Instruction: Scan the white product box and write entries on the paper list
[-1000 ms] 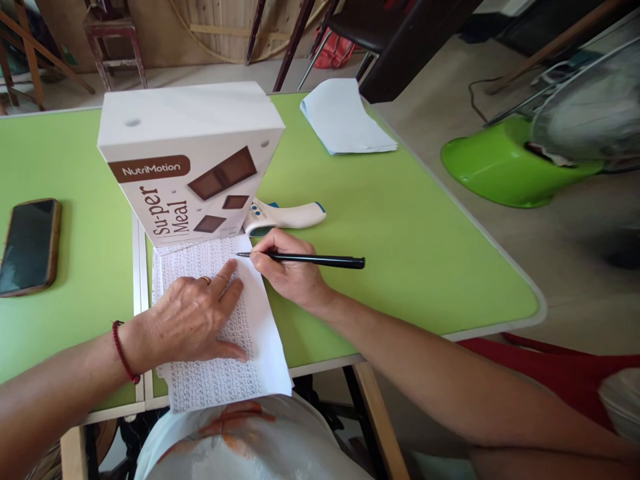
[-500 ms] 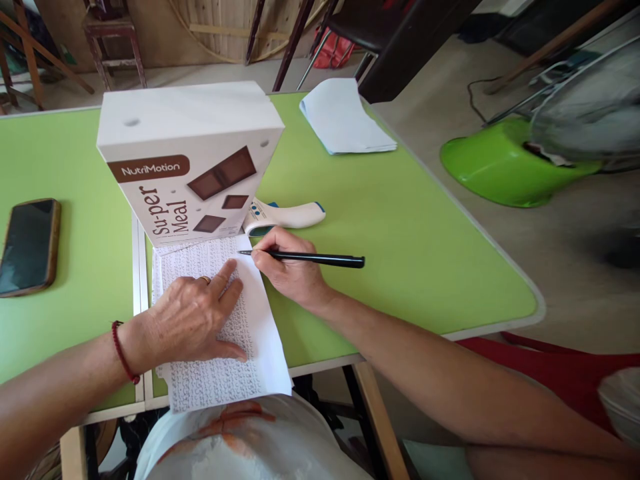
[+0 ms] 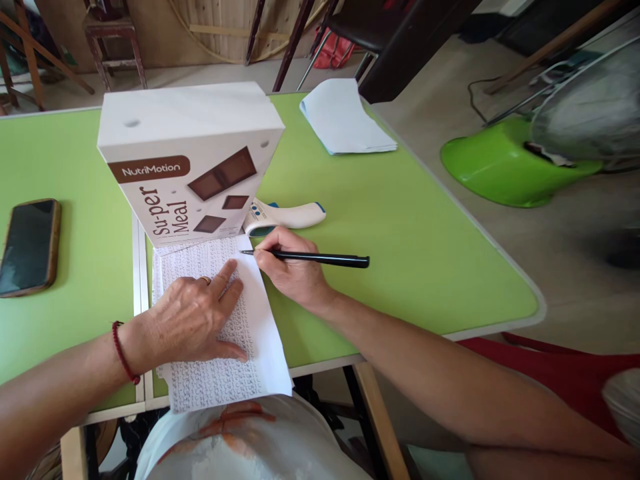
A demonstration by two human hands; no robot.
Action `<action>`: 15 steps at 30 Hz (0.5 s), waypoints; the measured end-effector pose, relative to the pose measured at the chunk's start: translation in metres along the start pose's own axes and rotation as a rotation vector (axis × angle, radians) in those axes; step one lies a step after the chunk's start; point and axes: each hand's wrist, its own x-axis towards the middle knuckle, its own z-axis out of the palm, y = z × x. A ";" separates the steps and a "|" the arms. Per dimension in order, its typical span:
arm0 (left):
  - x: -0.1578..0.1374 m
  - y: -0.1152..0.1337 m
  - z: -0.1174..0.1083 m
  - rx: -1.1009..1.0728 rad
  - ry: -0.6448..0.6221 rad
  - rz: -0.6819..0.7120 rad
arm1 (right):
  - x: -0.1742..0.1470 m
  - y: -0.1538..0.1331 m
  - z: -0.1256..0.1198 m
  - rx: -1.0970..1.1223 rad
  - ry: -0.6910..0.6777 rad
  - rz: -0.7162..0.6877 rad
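Observation:
A sheet of paper (image 3: 265,353) covered in rows of small handwriting lies at the table's front edge and overhangs it a little. My left hand (image 3: 197,320) rests flat on the sheet with its fingers spread; a ring and a red cord bracelet are on it. In my right hand (image 3: 295,273) a black pen (image 3: 330,258) is pinched, its tip at the upper right of the writing. Behind the sheet stands a white NutriMotion box (image 3: 195,180), which covers the paper's far end. A white handheld thermometer (image 3: 295,215) lies just beyond my right hand, partly hidden by the box.
On the green table (image 3: 410,267), a phone (image 3: 30,247) lies at the left. Folded white paper (image 3: 345,117) is near the far right edge. A bright green plastic stool or tub (image 3: 500,167) and a fan-like round object (image 3: 595,100) stand beyond the right side.
The pen and my right hand have shifted very slightly to the right. My left hand and the paper have stayed in place.

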 end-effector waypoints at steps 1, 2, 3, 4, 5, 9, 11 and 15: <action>0.000 0.000 -0.001 0.003 -0.007 -0.001 | 0.000 0.000 0.000 -0.007 -0.001 0.001; 0.000 0.000 -0.001 0.004 -0.014 -0.002 | 0.000 0.000 0.000 -0.014 -0.006 0.004; 0.000 0.000 -0.001 0.005 -0.017 -0.002 | 0.000 -0.001 0.000 -0.020 -0.012 0.007; 0.000 0.000 -0.001 0.005 -0.019 -0.002 | 0.000 -0.001 0.000 -0.024 -0.019 0.010; 0.000 0.000 -0.001 0.003 -0.017 0.000 | 0.001 -0.001 0.000 -0.026 -0.026 0.012; 0.000 -0.001 0.001 0.003 -0.013 0.004 | 0.001 -0.001 -0.001 -0.013 -0.046 0.003; -0.001 -0.001 0.000 0.005 -0.010 0.007 | 0.001 -0.001 -0.001 -0.017 -0.047 -0.009; -0.001 0.001 0.000 0.006 0.010 0.006 | 0.001 -0.003 -0.004 -0.063 0.006 -0.046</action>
